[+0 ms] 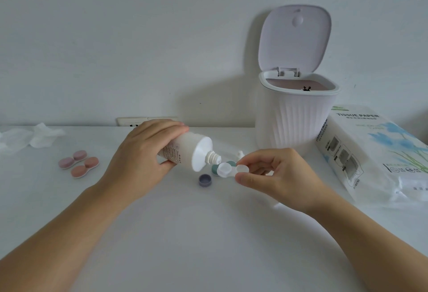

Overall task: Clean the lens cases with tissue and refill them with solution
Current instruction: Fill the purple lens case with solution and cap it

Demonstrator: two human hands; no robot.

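My left hand (141,155) grips a white solution bottle (187,152), tipped sideways with its uncapped nozzle (214,157) pointing right over a white lens case (230,168). My right hand (275,173) pinches that open case by its right cup, just above the table. A purple cap (205,180) and a teal cap (216,169) lie beside and under the case. The bottle's small white cap (240,154) stands behind. Two closed cases, one mauve (73,159) and one salmon (85,167), lie at the left.
A white ribbed bin (294,115) with its lid up stands at the back right. A pack of tissue paper (375,152) lies right of it. Crumpled tissue (30,137) rests at the far left. A wall socket (132,122) is behind the table (208,233).
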